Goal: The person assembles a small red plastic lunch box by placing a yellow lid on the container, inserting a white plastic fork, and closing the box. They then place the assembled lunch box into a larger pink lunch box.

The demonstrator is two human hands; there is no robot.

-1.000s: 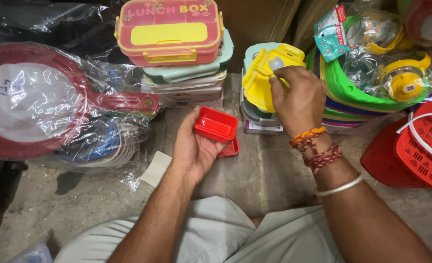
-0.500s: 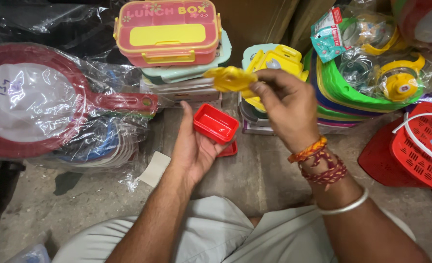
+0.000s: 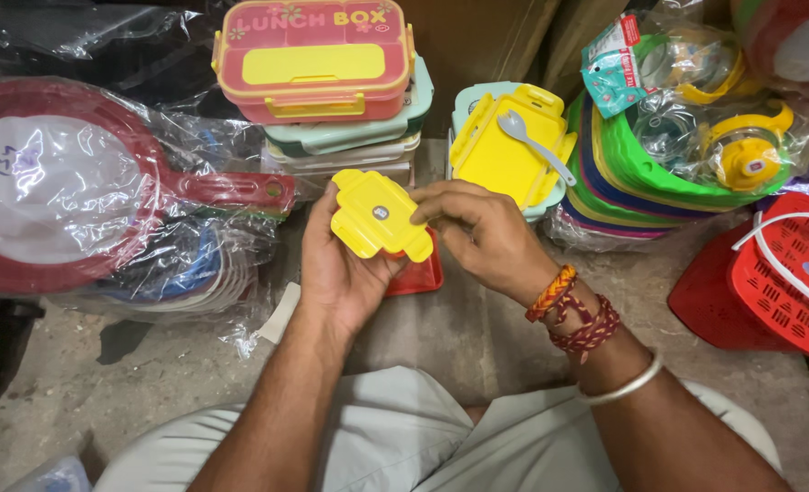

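Head view, looking down over lap and floor. Left hand cupped palm up near the middle of the floor, fingers curled under a small red box, its corner peeking out below. Yellow lid sitting atop the box, tilted slightly, pinched at its right edge by the right hand, fingers bent and close together on it. Threaded bands and a metal bangle on the right wrist. Just beyond, toward the far edge: a stack of lunch boxes, pink one on top. To its right, a yellow tray with a grey spoon lying on it. Far left, a red pan in plastic wrap. Right edge, a red basket, with stacked coloured plates behind.
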